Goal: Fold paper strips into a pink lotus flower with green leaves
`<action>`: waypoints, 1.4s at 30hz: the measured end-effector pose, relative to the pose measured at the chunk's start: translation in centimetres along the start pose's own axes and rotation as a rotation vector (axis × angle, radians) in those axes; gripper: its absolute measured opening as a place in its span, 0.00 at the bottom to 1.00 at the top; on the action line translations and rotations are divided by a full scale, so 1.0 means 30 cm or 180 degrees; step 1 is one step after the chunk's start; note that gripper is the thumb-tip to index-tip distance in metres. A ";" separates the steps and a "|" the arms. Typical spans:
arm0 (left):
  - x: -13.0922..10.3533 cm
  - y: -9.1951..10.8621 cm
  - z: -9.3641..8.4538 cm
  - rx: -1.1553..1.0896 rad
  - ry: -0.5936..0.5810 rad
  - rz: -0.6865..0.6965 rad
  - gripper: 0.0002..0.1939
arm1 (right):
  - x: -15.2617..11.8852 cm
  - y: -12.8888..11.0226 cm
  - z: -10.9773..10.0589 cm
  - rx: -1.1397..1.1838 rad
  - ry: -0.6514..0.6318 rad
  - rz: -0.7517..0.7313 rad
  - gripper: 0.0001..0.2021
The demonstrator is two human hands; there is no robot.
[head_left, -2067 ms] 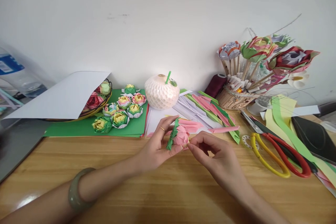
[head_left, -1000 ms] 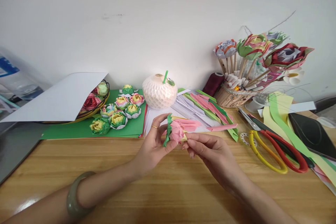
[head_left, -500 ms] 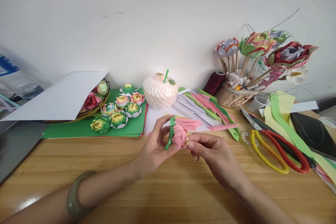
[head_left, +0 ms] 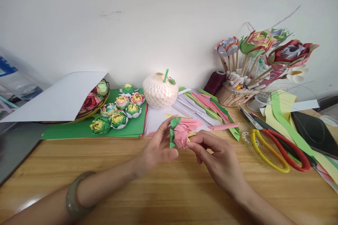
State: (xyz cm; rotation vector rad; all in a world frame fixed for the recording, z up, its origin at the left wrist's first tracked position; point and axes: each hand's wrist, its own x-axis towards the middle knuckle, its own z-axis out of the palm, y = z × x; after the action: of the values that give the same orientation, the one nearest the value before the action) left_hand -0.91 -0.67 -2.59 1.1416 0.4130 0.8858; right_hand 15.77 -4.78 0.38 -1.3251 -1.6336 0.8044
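Observation:
A folded-paper flower (head_left: 182, 134), pink in the middle with green outer petals on its left and a bit of yellow on its right, is held above the wooden table. My right hand (head_left: 215, 149) pinches its right edge between thumb and fingers. Around its left side is my left hand (head_left: 155, 151), thumb apart from the paper and fingers spread behind the green petals; whether those fingertips touch the flower is hidden. Just behind lie folded paper strips (head_left: 192, 107) in white, green and pink, partly covered by the flower.
Several finished paper flowers (head_left: 118, 119) sit on green paper (head_left: 66, 132) at left, near a basket (head_left: 107, 100) under a white sheet (head_left: 58, 95). A round white ornament (head_left: 160, 91) stands behind. At right are scissors (head_left: 277, 147), a phone (head_left: 314, 132) and a pot (head_left: 235, 95) of stemmed flowers.
My left thumb has come away from the front of the pink paper and opened downward. The right hand keeps its pinch, and the flower has turned slightly, showing more green.

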 end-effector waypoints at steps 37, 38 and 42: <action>0.015 0.012 0.031 -0.0786 0.0394 -0.0594 0.15 | -0.017 -0.004 0.026 0.0529 -0.0137 0.0398 0.11; 0.014 0.011 0.031 -0.0820 0.0389 -0.0593 0.15 | -0.016 -0.006 0.027 0.0523 -0.0119 0.0416 0.11; 0.012 0.008 0.029 -0.0948 0.0384 -0.0621 0.16 | -0.010 -0.013 0.030 0.0504 -0.0119 0.0530 0.10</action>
State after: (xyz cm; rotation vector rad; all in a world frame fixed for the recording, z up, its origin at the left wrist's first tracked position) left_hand -0.18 -0.88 -1.98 0.7637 0.4657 0.8155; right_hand 14.80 -5.13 0.28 -1.3520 -1.4688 1.0420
